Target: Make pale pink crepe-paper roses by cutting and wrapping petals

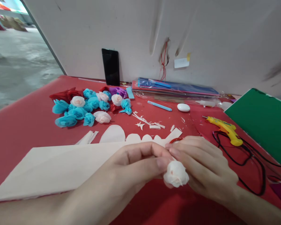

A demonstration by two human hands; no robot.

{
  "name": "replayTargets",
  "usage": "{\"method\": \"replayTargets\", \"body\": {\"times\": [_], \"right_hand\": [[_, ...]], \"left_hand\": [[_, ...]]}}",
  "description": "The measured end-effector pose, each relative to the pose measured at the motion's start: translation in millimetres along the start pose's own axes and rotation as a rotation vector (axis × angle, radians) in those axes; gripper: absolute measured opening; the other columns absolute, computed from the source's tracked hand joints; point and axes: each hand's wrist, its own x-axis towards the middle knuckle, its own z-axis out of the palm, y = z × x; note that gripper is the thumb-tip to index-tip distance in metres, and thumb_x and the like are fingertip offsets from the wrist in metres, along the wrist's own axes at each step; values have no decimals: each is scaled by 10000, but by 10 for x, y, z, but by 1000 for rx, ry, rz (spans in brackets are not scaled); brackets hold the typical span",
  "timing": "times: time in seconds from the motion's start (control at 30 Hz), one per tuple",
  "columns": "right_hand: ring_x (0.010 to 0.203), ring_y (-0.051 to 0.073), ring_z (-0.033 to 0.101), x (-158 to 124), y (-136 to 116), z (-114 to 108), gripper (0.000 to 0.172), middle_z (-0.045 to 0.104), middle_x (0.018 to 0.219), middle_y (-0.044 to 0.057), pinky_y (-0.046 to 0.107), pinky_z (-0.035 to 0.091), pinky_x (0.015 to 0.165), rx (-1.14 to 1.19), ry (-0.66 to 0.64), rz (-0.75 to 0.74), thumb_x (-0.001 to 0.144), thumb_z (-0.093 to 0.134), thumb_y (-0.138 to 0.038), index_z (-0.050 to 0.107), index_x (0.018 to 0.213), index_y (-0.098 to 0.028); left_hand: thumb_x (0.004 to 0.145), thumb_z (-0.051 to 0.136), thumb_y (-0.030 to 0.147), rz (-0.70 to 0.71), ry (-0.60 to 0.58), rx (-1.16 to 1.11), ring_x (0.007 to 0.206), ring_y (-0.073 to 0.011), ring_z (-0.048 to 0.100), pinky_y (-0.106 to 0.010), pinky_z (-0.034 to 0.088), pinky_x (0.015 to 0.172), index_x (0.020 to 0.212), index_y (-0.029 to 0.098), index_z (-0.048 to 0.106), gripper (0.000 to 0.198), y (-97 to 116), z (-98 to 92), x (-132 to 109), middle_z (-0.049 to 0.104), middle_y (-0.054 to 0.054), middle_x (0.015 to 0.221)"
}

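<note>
A small white paper flower [176, 174] is between my two hands, its petals facing the camera. My left hand [140, 165] pinches it at its base with thumb and fingers. My right hand [206, 165] is closed beside it, its fingertips meeting those of my left hand; what they grip is hidden. A red ring-shaped handle [175, 140] shows just behind my right fingers. Under my left forearm lies a large cream paper sheet [61, 165], with rounded cream petal pieces [112, 134] behind it.
Blue, pink, red and purple paper flowers [93, 103] lie at the back left. A dark phone [111, 67] leans on the wall. A yellow glue gun [224, 128] with a black cord lies right, near a green board [264, 125]. Paper scraps [142, 120] litter the red table [21, 125].
</note>
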Motion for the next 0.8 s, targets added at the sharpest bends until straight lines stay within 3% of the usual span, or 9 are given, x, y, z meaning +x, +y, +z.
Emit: {"method": "replayTargets", "body": {"times": [0.17, 0.47, 0.67, 0.8], "right_hand": [[764, 158, 722, 5, -27, -62, 168, 799, 812, 80, 293, 563, 713, 11, -37, -22, 971, 566, -138, 726, 966, -89], [607, 124, 656, 53, -31, -69, 167, 752, 692, 36, 286, 556, 639, 37, -36, -10, 864, 553, -51, 707, 831, -106], [556, 130, 630, -13, -35, -69, 172, 719, 640, 20, 299, 545, 601, 18, -23, 7, 812, 543, -51, 697, 864, -108], [547, 139, 606, -44, -47, -62, 179, 684, 609, 7, 316, 549, 619, 13, -27, 2, 830, 540, -66, 698, 907, -104]], "left_hand": [[903, 688, 230, 22, 17, 86, 764, -72, 581, -134, 454, 721, 797, 217, 733, 115, 3, -24, -30, 699, 67, 767], [943, 589, 312, -5, 8, 68, 832, -142, 574, -184, 509, 828, 853, 213, 751, 210, 0, -54, 25, 686, 20, 805], [939, 562, 439, -91, 83, 169, 846, -166, 565, -204, 507, 834, 799, 252, 711, 278, 4, -99, 35, 671, 27, 827], [948, 525, 415, -111, 112, 347, 832, -156, 563, -187, 488, 812, 775, 274, 693, 279, 56, -87, 46, 656, 53, 789]]}}
